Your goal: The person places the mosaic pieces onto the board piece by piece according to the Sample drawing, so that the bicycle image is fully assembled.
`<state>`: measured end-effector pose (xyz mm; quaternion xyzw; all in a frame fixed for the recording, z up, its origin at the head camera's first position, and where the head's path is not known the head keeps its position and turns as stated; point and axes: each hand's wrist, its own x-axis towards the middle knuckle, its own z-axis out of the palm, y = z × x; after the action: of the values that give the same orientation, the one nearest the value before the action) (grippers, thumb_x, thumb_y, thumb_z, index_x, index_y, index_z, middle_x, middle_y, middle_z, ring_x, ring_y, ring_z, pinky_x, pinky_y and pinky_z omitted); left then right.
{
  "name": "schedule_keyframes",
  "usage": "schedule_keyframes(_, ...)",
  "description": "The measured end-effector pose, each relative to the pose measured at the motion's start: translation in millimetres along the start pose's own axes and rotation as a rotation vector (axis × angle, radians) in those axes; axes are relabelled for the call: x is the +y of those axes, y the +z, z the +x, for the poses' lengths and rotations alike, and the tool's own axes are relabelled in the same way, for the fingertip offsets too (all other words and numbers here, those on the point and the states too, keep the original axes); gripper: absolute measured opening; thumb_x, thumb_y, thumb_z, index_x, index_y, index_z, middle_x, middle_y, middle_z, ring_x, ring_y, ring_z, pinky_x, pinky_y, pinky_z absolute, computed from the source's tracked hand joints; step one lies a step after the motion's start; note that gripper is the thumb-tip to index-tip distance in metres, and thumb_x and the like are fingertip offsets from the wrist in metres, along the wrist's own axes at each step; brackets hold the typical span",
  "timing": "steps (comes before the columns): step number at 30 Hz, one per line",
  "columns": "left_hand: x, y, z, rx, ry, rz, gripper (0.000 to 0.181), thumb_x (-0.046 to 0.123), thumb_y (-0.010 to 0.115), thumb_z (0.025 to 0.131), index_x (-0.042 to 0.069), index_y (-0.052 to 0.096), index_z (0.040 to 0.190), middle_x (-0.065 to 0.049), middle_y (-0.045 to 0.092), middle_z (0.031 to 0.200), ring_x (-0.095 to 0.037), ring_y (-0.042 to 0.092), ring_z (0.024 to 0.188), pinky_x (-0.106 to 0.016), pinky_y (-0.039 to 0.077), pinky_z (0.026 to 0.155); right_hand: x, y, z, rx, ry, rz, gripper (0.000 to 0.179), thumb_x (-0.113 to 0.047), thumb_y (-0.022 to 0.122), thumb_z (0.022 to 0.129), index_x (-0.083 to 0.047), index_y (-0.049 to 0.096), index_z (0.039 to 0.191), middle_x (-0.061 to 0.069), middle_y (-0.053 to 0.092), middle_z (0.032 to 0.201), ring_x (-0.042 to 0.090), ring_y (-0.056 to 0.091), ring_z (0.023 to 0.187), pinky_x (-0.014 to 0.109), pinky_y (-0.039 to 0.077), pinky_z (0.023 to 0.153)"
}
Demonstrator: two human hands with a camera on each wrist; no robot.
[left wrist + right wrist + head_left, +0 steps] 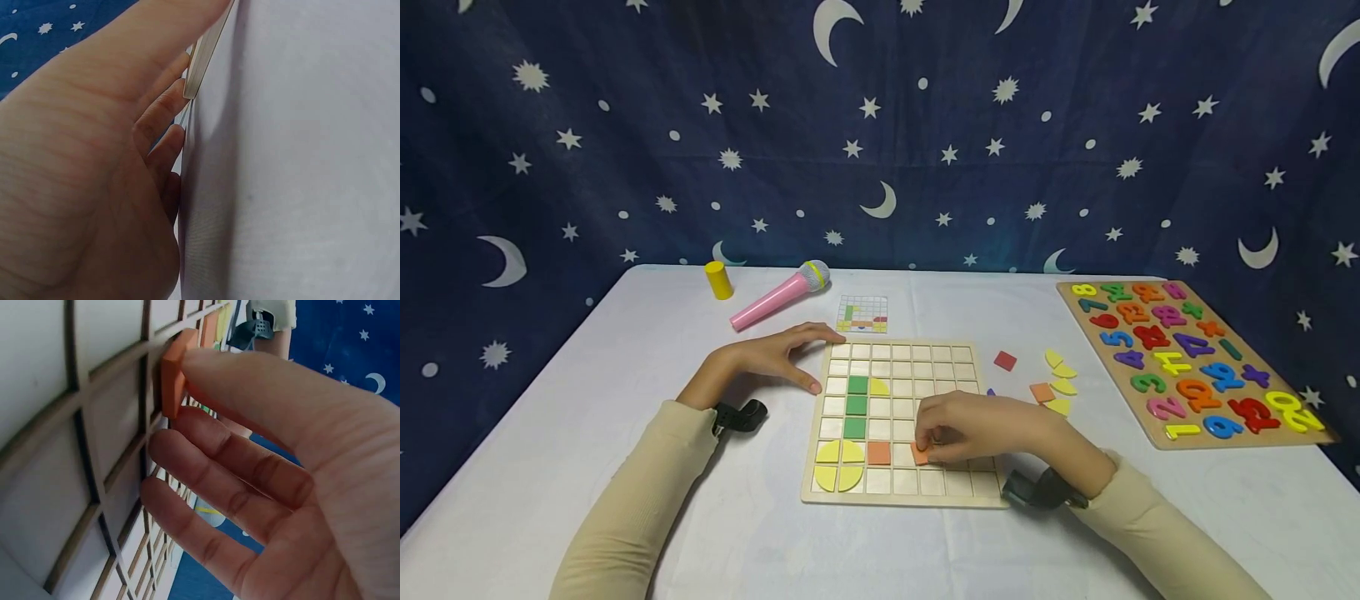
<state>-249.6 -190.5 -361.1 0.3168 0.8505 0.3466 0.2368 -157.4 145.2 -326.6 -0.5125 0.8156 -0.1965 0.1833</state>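
Observation:
A wooden grid board (904, 500) lies on the white table. My right hand (981, 423) pinches an orange square tile (172, 378) over a lower-row cell, thumb on one side. The tile is tilted against the grid lines in the right wrist view. Beside the board's upper left edge rests my left hand (771, 354), its fingers extended, fingertips at the corner and thumb by the side. On the board sit several green squares (856, 406), a yellow quarter circle (878, 387), a ring of yellow quarter circles (839, 465) and another orange square (878, 453).
Right of the board lie a red square (1004, 361), yellow pieces (1063, 387) and an orange square (1042, 392). A pattern card (862, 314), a pink toy microphone (778, 297) and a yellow cylinder (718, 281) stand behind. A number puzzle (1191, 367) lies at far right.

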Motion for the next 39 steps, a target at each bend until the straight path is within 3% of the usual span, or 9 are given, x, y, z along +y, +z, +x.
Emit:
schedule_keyframes(8, 0.3, -0.2, -0.5, -0.001, 0.02, 0.0, 0.081, 0.028, 0.082, 0.079, 0.019, 0.04, 0.148, -0.01, 0.026, 0.156, -0.031, 0.016, 0.145, -0.058, 0.012, 0.117, -2, 1, -0.4, -0.002, -0.003, 0.001, 0.016, -0.003, 0.07, 0.085, -0.011, 0.069, 0.099, -0.007, 0.057, 0.09, 0.006, 0.052, 0.079, 0.018, 0.047, 0.071)
schedule_keyframes(22, -0.7, 1.1, 0.4, 0.003, 0.009, -0.001, 0.081, 0.028, 0.082, 0.079, 0.019, 0.041, 0.148, -0.01, 0.025, 0.157, -0.032, 0.016, 0.145, -0.059, 0.011, 0.117, -4, 12, 5.1, 0.054, -0.043, -0.053, 0.015, -0.014, 0.068, 0.093, -0.013, 0.07, 0.108, -0.006, 0.06, 0.097, 0.005, 0.051, 0.083, 0.017, 0.046, 0.074)
schedule_keyframes(33, -0.8, 2.0, -0.7, 0.009, -0.009, 0.0, 0.081, 0.03, 0.083, 0.079, 0.02, 0.041, 0.148, -0.01, 0.025, 0.157, -0.032, 0.015, 0.146, -0.059, 0.011, 0.117, -6, 16, 7.3, 0.056, -0.005, -0.101, 0.019, -0.017, 0.068, 0.093, -0.014, 0.07, 0.112, -0.006, 0.062, 0.106, 0.007, 0.052, 0.094, 0.018, 0.047, 0.084)
schedule_keyframes(39, 0.5, 1.0, -0.5, 0.007, -0.007, 0.0, 0.081, 0.03, 0.083, 0.079, 0.02, 0.041, 0.148, -0.01, 0.025, 0.157, -0.032, 0.016, 0.145, -0.059, 0.012, 0.117, -6, 11, 2.7, 0.051, 0.004, -0.077, 0.022, -0.019, 0.066, 0.094, -0.014, 0.069, 0.115, -0.006, 0.06, 0.108, 0.009, 0.053, 0.096, 0.021, 0.047, 0.086)
